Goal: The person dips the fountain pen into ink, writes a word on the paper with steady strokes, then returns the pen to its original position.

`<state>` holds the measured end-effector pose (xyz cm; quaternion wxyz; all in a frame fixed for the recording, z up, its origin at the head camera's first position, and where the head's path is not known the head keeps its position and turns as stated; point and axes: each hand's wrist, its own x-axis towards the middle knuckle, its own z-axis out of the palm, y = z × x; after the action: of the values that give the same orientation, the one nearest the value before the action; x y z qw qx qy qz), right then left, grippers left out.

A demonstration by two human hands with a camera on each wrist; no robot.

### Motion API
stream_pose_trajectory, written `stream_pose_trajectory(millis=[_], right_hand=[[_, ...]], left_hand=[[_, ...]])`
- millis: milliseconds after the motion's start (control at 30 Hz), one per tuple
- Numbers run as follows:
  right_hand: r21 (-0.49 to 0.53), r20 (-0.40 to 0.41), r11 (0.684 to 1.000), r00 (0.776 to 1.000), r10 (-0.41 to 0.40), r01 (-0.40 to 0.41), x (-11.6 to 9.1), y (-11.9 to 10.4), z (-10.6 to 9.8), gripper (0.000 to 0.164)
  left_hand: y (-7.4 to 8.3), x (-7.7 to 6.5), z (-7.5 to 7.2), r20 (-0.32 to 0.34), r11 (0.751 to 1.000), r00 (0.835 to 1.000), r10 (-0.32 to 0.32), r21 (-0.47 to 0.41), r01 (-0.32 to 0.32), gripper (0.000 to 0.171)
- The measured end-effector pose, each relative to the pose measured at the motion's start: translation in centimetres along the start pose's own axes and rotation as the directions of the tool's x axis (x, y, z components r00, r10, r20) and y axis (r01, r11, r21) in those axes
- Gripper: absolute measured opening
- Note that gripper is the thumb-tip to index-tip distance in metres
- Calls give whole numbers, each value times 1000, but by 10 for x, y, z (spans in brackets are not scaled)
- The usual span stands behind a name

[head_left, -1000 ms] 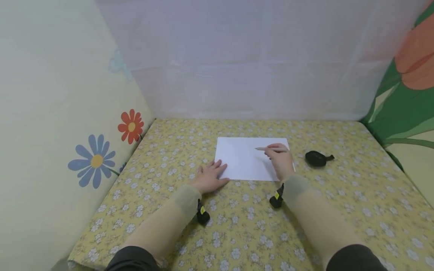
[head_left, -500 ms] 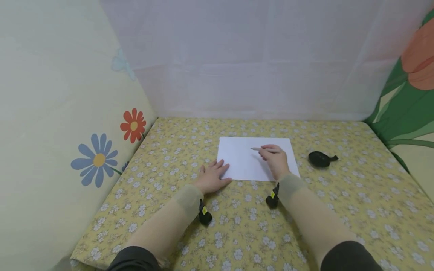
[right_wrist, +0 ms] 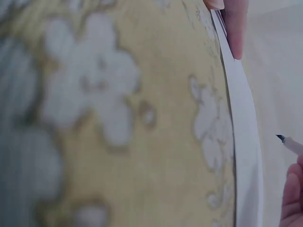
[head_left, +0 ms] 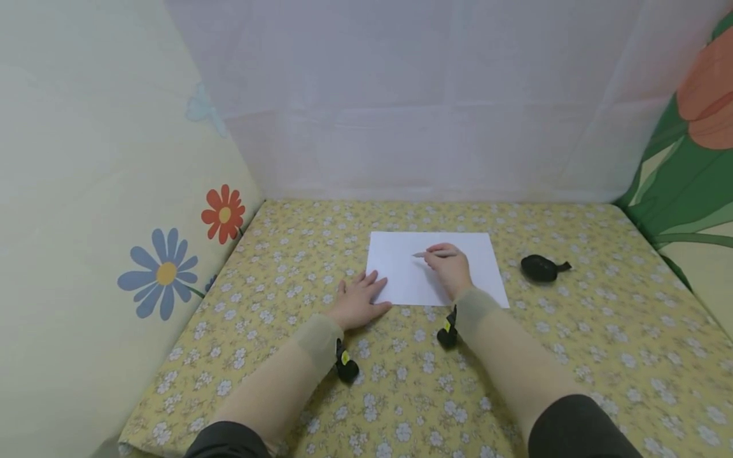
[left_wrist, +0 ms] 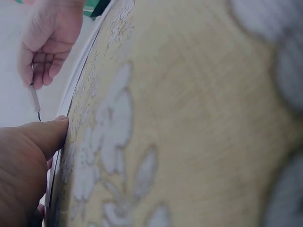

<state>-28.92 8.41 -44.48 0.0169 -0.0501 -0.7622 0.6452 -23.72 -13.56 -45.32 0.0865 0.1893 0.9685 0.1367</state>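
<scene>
Right hand (head_left: pixel 450 267) is seen resting on the white sheet of paper (head_left: pixel 401 273), fingers curled round a pale pen (head_left: pixel 426 254) that is pinched near its front end. Pen is held low and nearly level, tip pointed toward the left side of the sheet; whether the tip touches the paper cannot be told from the head view. In the right wrist view the dark pen tip (right_wrist: pixel 281 138) is shown just above the white surface, with fingertips (right_wrist: pixel 291 198) of the holding hand at the lower edge.

Left hand (head_left: pixel 357 299) is laid flat, fingers straight and slightly spread, on the yellow flowered tablecloth (head_left: pixel 286 286). Its fingertips are placed on the near left corner of the paper. In the left wrist view the thumb (left_wrist: pixel 45 135) is seen pressed against the cloth at the sheet's edge, with the right hand (left_wrist: pixel 49 40) and pen (left_wrist: pixel 34 99) beyond it.

Paper is positioned at mid-table, squared roughly to the table's edges. A small black object with a short tail (head_left: pixel 541 268) is noted on the cloth to the right of the sheet, apart from it. Black wrist-mounted devices (head_left: pixel 345 367) are worn below both sheer sleeves. Flower-printed panels (head_left: pixel 166 273) are stood at both sides.
</scene>
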Motion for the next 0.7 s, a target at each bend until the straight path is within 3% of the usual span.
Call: stream_pose_trajectory(millis=[333,700], right_hand=[[-27,-30,999,999,38,-39,2,1,11,20],[-150,-47,986,997,61,-67,5,6,15,14]], left_hand=[[-1,2,2,-2,1000,1000,-8,-6,8,64],[-1,2,2,-1,1000,1000,-17,-8,17,64]])
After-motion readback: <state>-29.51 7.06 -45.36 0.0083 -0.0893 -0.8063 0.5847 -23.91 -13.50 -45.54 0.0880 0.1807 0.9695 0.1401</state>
